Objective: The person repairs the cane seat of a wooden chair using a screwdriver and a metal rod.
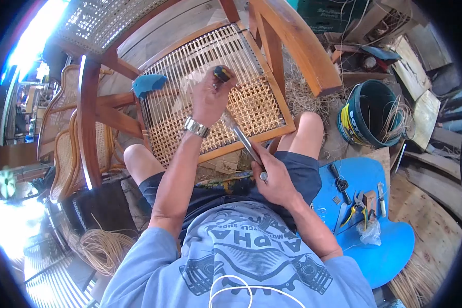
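Note:
My left hand (210, 97), a metal watch (196, 127) on its wrist, is closed round a black-and-yellow handle (222, 73) above the woven seat; the tool's working end is mostly hidden. In my right hand (273, 177) is a metal rod (248, 146) with a rounded near end, slanting up toward a tan far end over the seat's front edge. Between my knees stands a wooden chair whose cane seat (256, 105) has a dense weave on the near part and mostly parallel strands at the far part. A blue cloth-like piece (149, 84) hangs on the seat's left side.
At my right, a blue plastic seat (362, 172) bears pliers (362, 209), a black-handled tool (340, 182) and a clear plastic bag (370, 233). Beyond it is a dark green bucket (372, 113) with cane strips. A cane coil (103, 251) lies at left, near curved chair parts (69, 149).

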